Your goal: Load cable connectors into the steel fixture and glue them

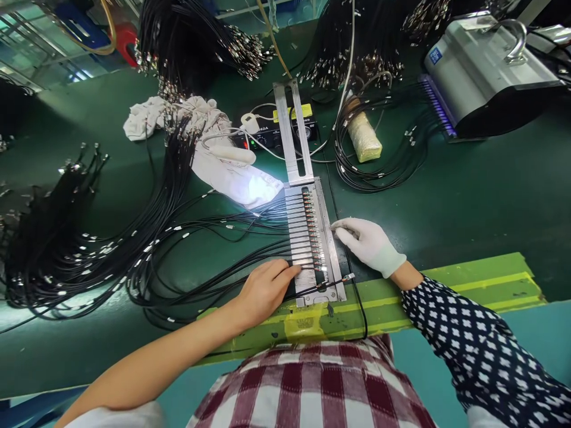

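A metal fixture (331, 252) lies on the bench in front of me. Several thin black cables (250, 258) run into its slots from the left, their small connectors (311, 223) lined up in a column. My left hand (270, 291), bare, pinches one of these cables near the fixture's lower end. Closed at the fixture's right edge is my right hand (370, 245), in a white glove; what its fingertips hold, if anything, is hidden. A loose cable end with a connector (348, 277) crosses the fixture's lower end.
A lit lamp wrapped in white cloth (223, 169) shines onto the fixture's left side. Behind stand a black control box (267, 138), a yellow-wrapped tool (363, 135) and a silver UV lamp housing (486, 65). Cable bundles (49, 238) cover the left. Green tape (482, 282) lines the front edge.
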Demonstrator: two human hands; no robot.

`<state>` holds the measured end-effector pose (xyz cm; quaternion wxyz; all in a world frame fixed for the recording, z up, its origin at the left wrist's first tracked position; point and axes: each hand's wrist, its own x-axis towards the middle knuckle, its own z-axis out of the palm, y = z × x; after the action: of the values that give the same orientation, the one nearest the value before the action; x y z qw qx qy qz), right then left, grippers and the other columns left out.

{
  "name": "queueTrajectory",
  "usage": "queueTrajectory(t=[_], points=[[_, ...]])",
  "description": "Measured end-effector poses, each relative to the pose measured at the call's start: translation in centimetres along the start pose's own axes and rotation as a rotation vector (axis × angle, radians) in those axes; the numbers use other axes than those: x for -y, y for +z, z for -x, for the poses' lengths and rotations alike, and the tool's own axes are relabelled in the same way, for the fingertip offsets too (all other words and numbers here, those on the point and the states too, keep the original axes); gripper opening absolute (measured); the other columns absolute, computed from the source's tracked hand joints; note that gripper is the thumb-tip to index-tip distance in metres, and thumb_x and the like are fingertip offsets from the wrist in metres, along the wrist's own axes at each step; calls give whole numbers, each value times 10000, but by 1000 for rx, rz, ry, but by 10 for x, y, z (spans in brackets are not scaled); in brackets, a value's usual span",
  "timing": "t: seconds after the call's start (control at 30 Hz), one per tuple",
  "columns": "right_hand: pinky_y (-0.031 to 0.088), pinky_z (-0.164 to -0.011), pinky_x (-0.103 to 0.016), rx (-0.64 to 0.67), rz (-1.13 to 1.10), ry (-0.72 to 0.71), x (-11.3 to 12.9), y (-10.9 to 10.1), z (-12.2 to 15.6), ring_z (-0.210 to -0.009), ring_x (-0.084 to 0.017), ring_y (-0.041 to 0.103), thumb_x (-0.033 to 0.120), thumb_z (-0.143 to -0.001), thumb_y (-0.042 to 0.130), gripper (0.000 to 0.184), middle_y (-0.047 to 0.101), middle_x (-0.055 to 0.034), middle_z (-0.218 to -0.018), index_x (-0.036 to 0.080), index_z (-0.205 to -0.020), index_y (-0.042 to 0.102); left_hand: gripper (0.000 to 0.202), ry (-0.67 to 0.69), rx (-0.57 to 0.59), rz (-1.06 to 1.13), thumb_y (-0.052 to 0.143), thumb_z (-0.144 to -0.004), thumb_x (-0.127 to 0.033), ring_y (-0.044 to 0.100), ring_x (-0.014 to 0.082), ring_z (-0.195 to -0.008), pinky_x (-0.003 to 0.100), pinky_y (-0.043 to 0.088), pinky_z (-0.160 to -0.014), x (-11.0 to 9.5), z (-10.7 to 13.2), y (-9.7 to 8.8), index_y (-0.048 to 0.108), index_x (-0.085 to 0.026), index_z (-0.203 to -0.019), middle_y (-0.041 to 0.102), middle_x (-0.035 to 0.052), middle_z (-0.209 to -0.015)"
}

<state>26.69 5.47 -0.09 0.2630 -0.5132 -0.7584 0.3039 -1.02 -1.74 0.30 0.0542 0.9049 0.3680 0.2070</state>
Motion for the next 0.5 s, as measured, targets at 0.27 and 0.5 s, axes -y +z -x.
queueTrajectory(t=[0.27, 0.5], points=[[548, -821, -358, 20, 15, 22, -2, 0, 0, -942, -240, 713, 306, -952, 492, 247, 771, -37, -1027, 239, -1021, 719, 218, 29, 8, 33, 437, -971, -85, 627, 155, -763, 267, 534, -704, 2, -2, -1, 612, -140, -1090, 671, 72, -882], [549, -823, -366, 8, 14, 7, -3, 2, -1, -937, -239, 713, 300, -950, 496, 243, 772, -37, -1020, 240, -1017, 722, 230, 45, -7, 66, 466, -964, -106, 650, 158, -797, 289, 549, -749, 6, 0, 0, 615, -168, -1128, 693, 76, -923]])
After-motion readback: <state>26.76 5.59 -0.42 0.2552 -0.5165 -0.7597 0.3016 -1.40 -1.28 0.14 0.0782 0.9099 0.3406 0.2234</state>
